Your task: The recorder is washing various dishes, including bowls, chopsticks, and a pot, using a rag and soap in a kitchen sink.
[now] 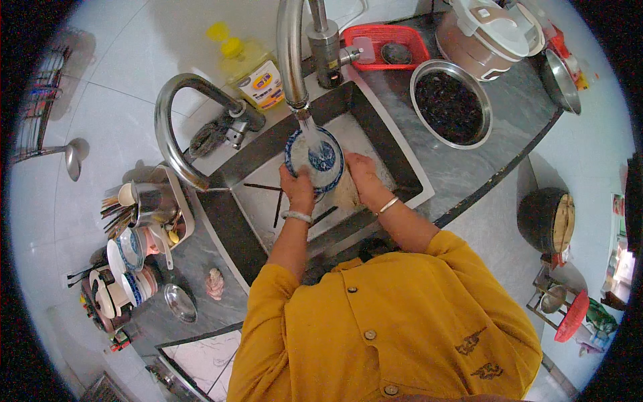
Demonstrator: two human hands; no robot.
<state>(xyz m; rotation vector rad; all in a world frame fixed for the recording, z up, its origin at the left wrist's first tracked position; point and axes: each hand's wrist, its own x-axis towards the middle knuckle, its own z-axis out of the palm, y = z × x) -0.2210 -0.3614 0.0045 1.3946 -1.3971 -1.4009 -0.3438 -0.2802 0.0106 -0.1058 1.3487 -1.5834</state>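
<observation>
My left hand [299, 190] grips the near-left rim of a blue-and-white patterned bowl [326, 178], tilted above the sink floor. Water from the tall metal faucet [290, 60] pours into the bowl. At the bowl's right side, my right hand [364, 176] holds a tan cloth or scrubber [346, 193]; its fingertips are partly hidden, and I cannot tell whether they touch the bowl. Dark chopsticks [278, 208] lie in the dark-walled sink [233, 228], and whitish water or suds cover its bottom.
A second curved faucet [163, 110] arches over the sink's left corner. Behind stands a yellow detergent bottle [256, 80]. Right of the sink are a metal bowl of dark food [447, 108], a red basket [366, 58] and a rice cooker [482, 42]. Stacked dishes [133, 286] stand at left.
</observation>
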